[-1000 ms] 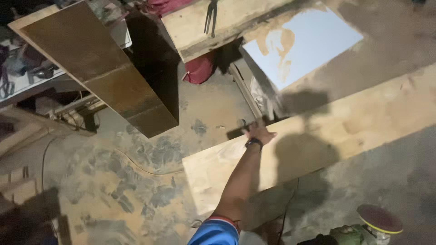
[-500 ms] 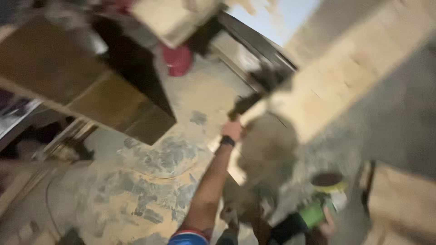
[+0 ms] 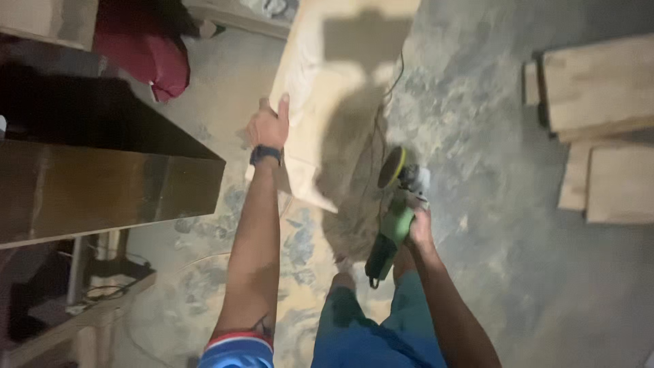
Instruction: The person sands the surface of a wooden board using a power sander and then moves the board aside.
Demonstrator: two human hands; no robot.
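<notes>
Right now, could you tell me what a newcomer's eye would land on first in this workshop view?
Probably the green power sander gripped in the right hand, low at centre. Next, the left hand resting on the edge of the pale wooden board lying on the dusty floor. A dark cabinet fills the left side.

Raw pale wood board [image 3: 320, 102] under my left hand [image 3: 269, 126], matt and dusty. Sander [image 3: 398, 204] in my right hand [image 3: 420, 228] is glossy green plastic; concrete floor [image 3: 490, 204] looks rough, blotchy.

Dim, soft focus, slight motion blur, person's shadow across plywood sheet [image 3: 320, 88]
</notes>
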